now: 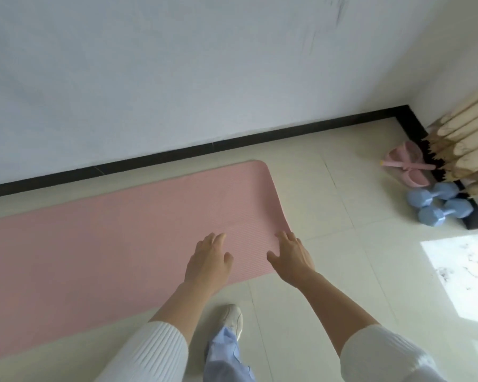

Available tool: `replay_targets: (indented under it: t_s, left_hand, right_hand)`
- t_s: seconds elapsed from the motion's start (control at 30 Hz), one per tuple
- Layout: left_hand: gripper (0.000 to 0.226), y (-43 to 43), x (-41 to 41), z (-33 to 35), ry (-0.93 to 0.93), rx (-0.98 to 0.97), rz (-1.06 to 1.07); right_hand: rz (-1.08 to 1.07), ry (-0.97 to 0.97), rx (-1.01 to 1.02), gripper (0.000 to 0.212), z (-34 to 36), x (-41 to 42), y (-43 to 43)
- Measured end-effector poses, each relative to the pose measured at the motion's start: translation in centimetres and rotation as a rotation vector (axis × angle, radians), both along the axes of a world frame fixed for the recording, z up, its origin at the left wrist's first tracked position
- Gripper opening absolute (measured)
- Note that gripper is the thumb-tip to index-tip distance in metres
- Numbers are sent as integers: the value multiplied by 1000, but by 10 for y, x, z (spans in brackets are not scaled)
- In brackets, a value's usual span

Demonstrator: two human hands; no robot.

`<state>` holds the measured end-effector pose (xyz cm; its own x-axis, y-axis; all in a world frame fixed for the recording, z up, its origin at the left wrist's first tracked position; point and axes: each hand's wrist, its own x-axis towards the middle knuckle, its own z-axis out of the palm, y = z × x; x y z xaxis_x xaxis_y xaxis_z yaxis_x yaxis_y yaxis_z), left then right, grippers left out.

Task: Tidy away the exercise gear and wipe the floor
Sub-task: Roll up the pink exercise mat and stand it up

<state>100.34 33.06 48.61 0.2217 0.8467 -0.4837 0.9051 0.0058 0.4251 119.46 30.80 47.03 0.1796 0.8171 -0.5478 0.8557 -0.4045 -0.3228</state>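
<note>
A pink exercise mat (127, 244) lies flat on the pale tiled floor, running from the left edge of view to its rounded right end. My left hand (209, 260) hovers over the mat's near right part, fingers relaxed and spread. Over the mat's near right corner my right hand (291, 257) is stretched out, fingers straight; I cannot tell whether it touches the mat. Neither hand holds anything. Two light blue dumbbells (439, 204) lie on the floor at the right, by the corner.
A pink dustpan with a brush (406, 168) lies by the black skirting (232, 140) in the corner. Pale wooden poles (469, 150) lean at the right edge. A white wall stands behind the mat. My white shoe (232, 318) is on the tiles near the mat.
</note>
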Motion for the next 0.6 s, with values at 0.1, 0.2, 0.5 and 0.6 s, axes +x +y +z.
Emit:
replay_targets:
  t_s: [0.1,0.2,0.5,0.6]
  left_hand:
    - [53,17,-21,-61,3,-31,-50]
    - [53,34,-42,-132,1,-24,-71]
    - [59,54,-86,-403,41,-51,-238]
    - [63,67,-84,-483,73,-7,-328]
  right_hand:
    - [-27,-43,-20,51,-61,-23,12]
    - [-48,-76,-35,52,-128,-40,19]
    - [-126,-216,-3,54,-361,-47,18]
    - [-171,-268,37,57,-431,-34,29]
